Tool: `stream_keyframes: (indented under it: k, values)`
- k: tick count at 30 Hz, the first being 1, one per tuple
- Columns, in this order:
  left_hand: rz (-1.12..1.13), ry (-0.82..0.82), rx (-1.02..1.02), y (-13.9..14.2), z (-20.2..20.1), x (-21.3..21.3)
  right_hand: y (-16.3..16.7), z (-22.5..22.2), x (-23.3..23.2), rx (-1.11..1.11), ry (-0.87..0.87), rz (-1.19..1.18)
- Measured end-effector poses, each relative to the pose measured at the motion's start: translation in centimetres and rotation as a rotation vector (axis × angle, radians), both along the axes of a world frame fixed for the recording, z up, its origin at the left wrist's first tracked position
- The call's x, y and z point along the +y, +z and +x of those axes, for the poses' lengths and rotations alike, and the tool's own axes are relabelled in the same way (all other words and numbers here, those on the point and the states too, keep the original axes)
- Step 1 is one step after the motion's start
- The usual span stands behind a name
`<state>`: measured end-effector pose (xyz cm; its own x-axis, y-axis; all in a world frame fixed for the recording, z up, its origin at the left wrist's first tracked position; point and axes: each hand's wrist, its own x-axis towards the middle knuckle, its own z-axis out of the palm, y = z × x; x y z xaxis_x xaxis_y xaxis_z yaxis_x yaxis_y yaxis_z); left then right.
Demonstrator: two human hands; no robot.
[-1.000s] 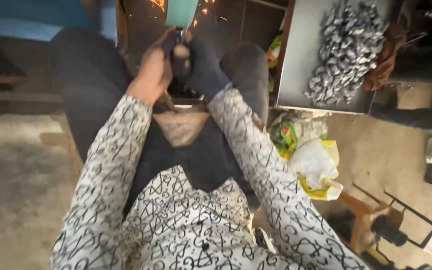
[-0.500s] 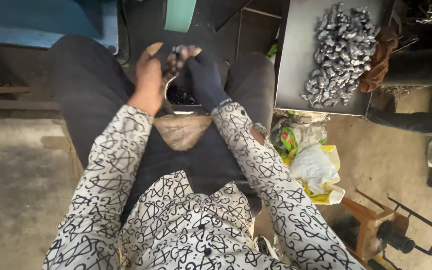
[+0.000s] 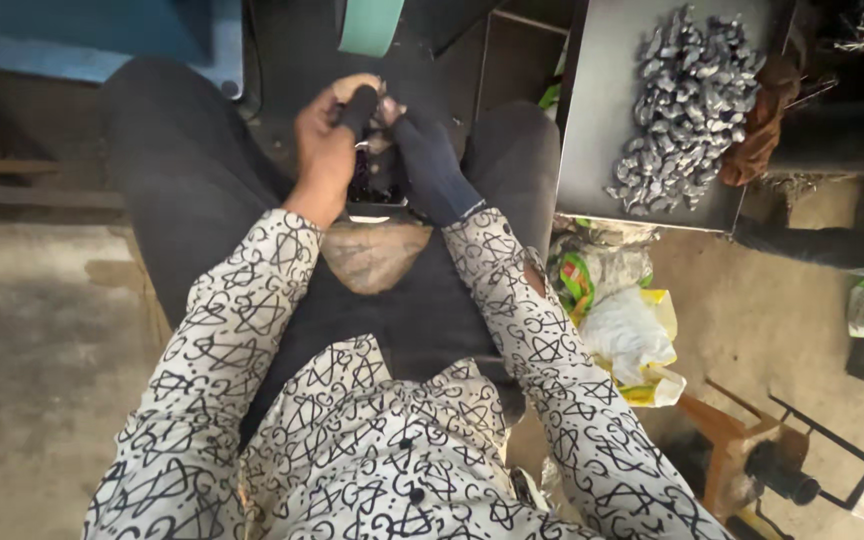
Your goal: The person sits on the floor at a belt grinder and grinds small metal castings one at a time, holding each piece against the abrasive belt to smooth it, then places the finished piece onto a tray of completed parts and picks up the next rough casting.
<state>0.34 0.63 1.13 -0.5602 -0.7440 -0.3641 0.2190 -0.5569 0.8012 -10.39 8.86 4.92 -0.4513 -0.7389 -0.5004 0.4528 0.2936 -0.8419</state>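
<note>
The person sits low with both knees spread, and the two hands meet just below the green belt (image 3: 370, 25) of a grinder. The left hand (image 3: 324, 150), bare apart from a dark sleeve over the thumb, curls round a small metal piece (image 3: 384, 105); the right hand (image 3: 430, 160), in a dark glove, pinches the same piece from the other side. Both are closed on it, fingertips nearly touching, so the piece sits between them, close under the belt and above the dark tray (image 3: 377, 185) on the lap.

To do this well, I would say the grip wants to be firm but short: only the face to be ground should stick out past the fingers, with the covered thumb and the glove nearest the belt. Elbows braced on the thighs should keep the piece from chattering. It looks wise to bring it up squarely and lightly and let the belt do the cutting, since a tilted touch could snatch so small a part out of the fingers.

To the right, a grey metal tray (image 3: 602, 120) holds a heap of silvery parts (image 3: 687, 100), within easy reach of the gloved hand. Crumpled bags (image 3: 622, 320) lie on the floor beneath it.
</note>
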Motion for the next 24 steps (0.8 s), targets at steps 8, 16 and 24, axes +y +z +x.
stream_keyframes:
  k: [8,16,24]
  values:
    - [0.28,-0.004,0.163,-1.3,-0.4,-0.7,-1.1,-0.8,-2.3,0.493,-0.085,-0.306]
    - [0.385,-0.148,0.427,0.3,-0.2,-0.3,-3.0,-2.8,-1.7,0.337,-0.155,-0.09]
    - [-0.01,-0.115,0.076,2.0,0.0,-1.8,-1.3,-1.5,-1.0,0.585,0.246,0.102]
